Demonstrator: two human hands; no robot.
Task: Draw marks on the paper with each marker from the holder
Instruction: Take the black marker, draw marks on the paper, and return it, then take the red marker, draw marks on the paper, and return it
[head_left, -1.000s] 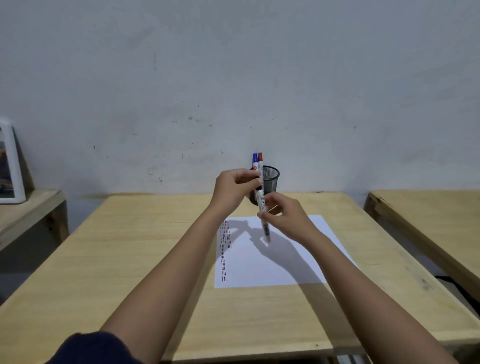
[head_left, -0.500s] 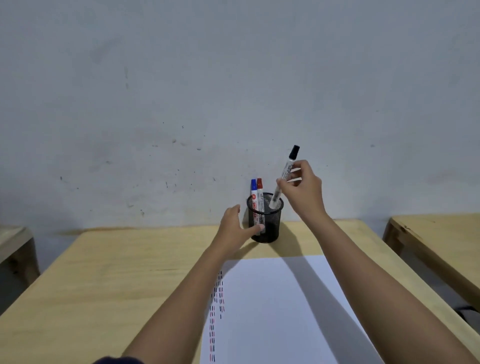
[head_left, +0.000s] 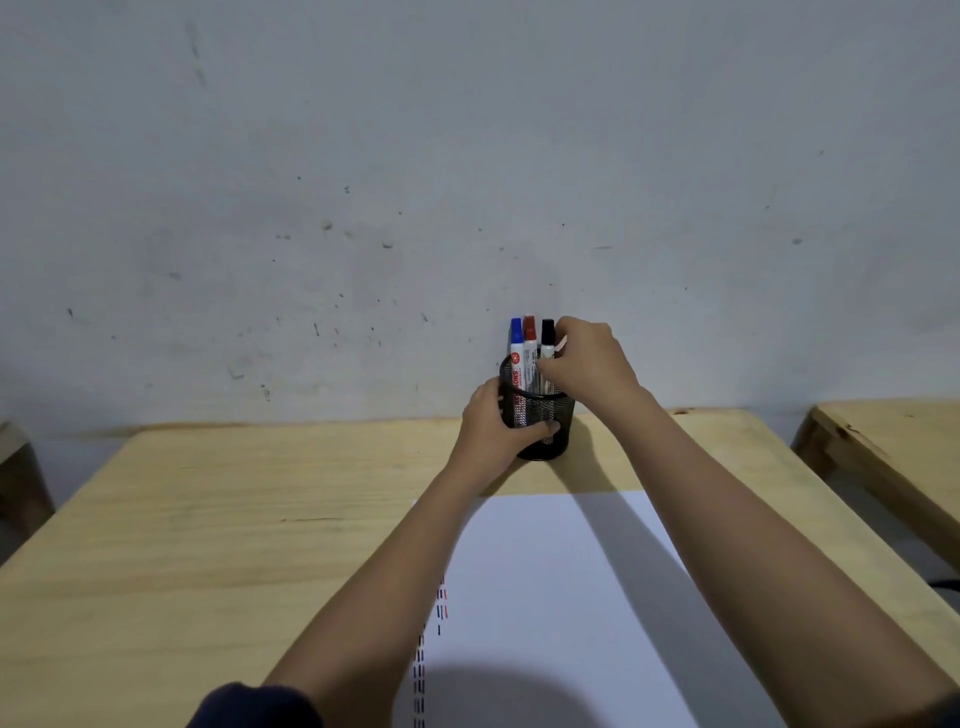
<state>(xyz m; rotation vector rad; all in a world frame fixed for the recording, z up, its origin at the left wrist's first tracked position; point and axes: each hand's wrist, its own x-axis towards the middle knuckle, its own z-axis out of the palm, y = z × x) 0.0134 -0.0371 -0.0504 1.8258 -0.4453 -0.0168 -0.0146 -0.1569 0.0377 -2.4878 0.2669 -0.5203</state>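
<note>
A black mesh holder (head_left: 556, 415) stands at the far edge of the wooden table (head_left: 234, 519), by the wall. Three capped markers stand upright in it: blue (head_left: 516, 348), red (head_left: 529, 348) and black (head_left: 547, 340). My left hand (head_left: 493, 421) wraps around the holder's left side. My right hand (head_left: 587, 358) pinches the black marker just above the rim. A white sheet of paper (head_left: 561, 597) lies in front of the holder, with columns of short black and red dashes (head_left: 441, 608) along its left edge.
A grey, scuffed wall rises directly behind the holder. A second wooden table (head_left: 893, 441) stands to the right across a narrow gap. Another wooden surface edge (head_left: 10, 441) shows at the far left.
My right hand lowered the black marker fully into the holder. My left hand moved from the table beside the holder to gripping its side. The view shifted closer.
</note>
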